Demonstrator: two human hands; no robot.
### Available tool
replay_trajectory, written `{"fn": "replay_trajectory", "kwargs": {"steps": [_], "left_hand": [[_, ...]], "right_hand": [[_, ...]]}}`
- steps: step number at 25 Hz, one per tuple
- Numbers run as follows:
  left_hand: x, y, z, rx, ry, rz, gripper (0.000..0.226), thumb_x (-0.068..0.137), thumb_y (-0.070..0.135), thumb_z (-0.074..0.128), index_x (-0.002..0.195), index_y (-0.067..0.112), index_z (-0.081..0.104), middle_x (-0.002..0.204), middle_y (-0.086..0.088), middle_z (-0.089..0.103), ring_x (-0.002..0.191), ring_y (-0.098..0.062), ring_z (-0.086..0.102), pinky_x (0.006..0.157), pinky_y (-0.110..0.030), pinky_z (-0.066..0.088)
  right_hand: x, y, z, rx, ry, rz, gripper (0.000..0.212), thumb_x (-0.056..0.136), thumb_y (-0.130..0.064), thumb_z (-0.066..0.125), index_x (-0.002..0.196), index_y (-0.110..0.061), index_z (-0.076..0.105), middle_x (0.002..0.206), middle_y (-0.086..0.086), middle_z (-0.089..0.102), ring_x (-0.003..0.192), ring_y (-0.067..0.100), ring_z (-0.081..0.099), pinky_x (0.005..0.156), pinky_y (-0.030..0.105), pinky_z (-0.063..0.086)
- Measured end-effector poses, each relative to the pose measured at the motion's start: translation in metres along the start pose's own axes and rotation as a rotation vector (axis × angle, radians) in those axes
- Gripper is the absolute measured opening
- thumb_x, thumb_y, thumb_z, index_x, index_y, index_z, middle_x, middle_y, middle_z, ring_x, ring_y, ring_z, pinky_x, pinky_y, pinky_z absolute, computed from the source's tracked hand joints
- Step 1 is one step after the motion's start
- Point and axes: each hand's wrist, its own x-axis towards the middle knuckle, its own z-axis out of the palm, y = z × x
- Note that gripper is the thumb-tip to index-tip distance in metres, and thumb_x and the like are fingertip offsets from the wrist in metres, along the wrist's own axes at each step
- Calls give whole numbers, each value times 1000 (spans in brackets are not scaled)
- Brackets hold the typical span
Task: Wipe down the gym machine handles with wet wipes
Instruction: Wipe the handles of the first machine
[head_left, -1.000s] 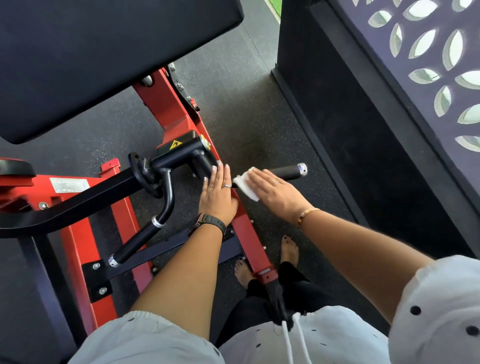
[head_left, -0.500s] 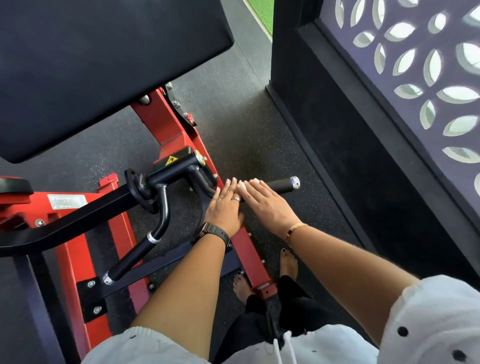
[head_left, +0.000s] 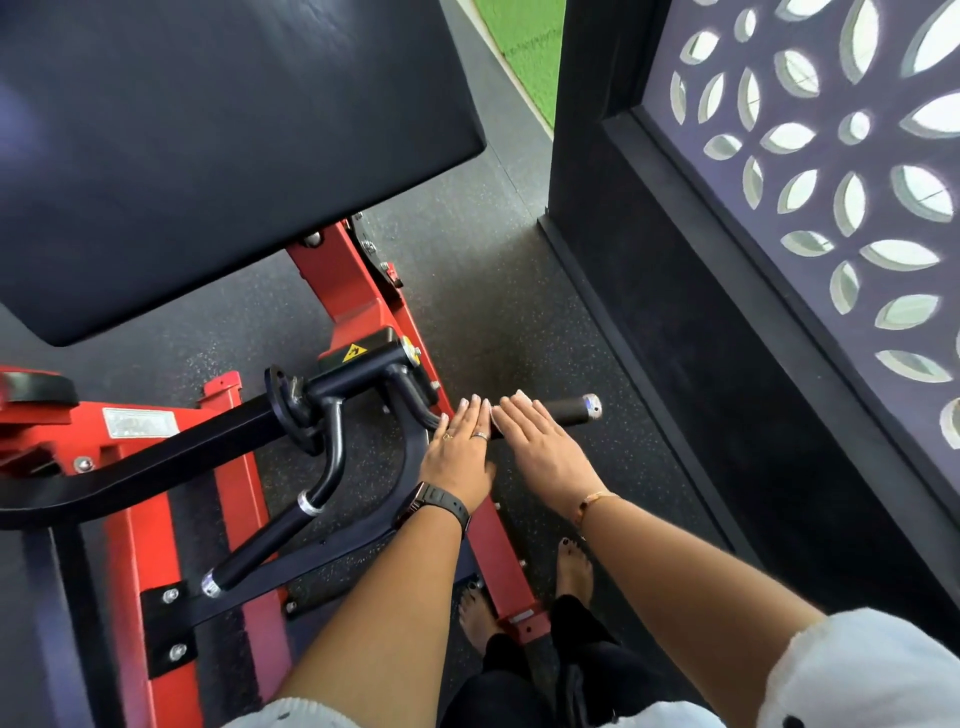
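On the machine's black handle (head_left: 571, 410), my right hand (head_left: 545, 452) presses the wet wipe (head_left: 523, 396) flat, fingers straight and together. A second ago the wipe stuck out plainly. Now only a white sliver shows, and the hand touches my left hand (head_left: 460, 457), also flat-fingered. I judge the inner stretch wiped.
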Motion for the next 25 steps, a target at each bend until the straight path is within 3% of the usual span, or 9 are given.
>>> {"fn": "replay_trajectory", "kwargs": {"steps": [2,4,6,8,11,14,16,20,25], "left_hand": [[0,-1,-1,-21,-3,3,72,95,16,41,153,13,-2,161,-3,-4,148,-14,-6,119,-32,-6],[0,-2,-2,-38,12,7,71,93,13,39,153,14,0,161,-3,-2,148,-13,-4,120,-32,-5],[0,-1,-1,-47,25,2,71,93,13,39,153,13,1,161,-3,-2,148,-14,-2,120,-32,-5],[0,1,0,-46,26,-8,72,94,15,41,153,12,0,161,-5,-2,148,-16,-2,120,-33,-5],[1,-2,1,-24,19,-2,74,96,20,44,153,11,-1,161,-5,-3,148,-16,-3,119,-33,-4],[1,-4,1,-40,9,9,73,95,17,43,153,11,-1,161,-4,-2,148,-15,-4,120,-32,-3],[1,-4,1,-59,16,12,72,94,14,41,153,12,0,161,-4,-1,148,-15,-3,120,-32,-4],[1,-3,3,-66,29,9,73,93,14,41,153,12,1,161,-4,0,148,-15,-2,120,-32,-3],[1,-6,3,-37,26,21,74,95,18,46,153,12,-1,161,-4,-2,148,-15,-3,119,-32,-2]], "right_hand": [[-20,25,-1,-46,42,-38,70,75,6,63,141,-7,42,146,12,42,138,28,33,118,41,12],[-30,46,-7,-65,77,109,68,73,8,67,136,-5,48,141,13,48,135,30,39,119,41,14],[-21,46,-11,-49,62,303,56,84,3,59,137,-5,46,140,13,50,137,30,36,118,39,9],[3,24,-12,23,41,359,45,94,-4,44,139,-8,43,139,10,50,137,28,34,118,35,6],[21,-9,-9,59,-38,178,49,95,-5,42,144,-6,36,147,12,40,141,27,28,118,32,3],[2,6,-5,-18,9,30,62,80,5,62,139,-5,45,143,14,46,137,30,37,114,38,13],[-16,33,-7,-59,58,129,64,73,8,66,134,-5,51,137,14,52,133,31,42,112,43,19],[6,32,-14,-24,15,438,44,90,-2,47,133,-10,48,137,11,50,137,29,33,118,39,10],[20,-5,-7,96,-52,94,51,89,2,49,139,-6,44,143,13,46,138,28,34,117,33,10]]}}
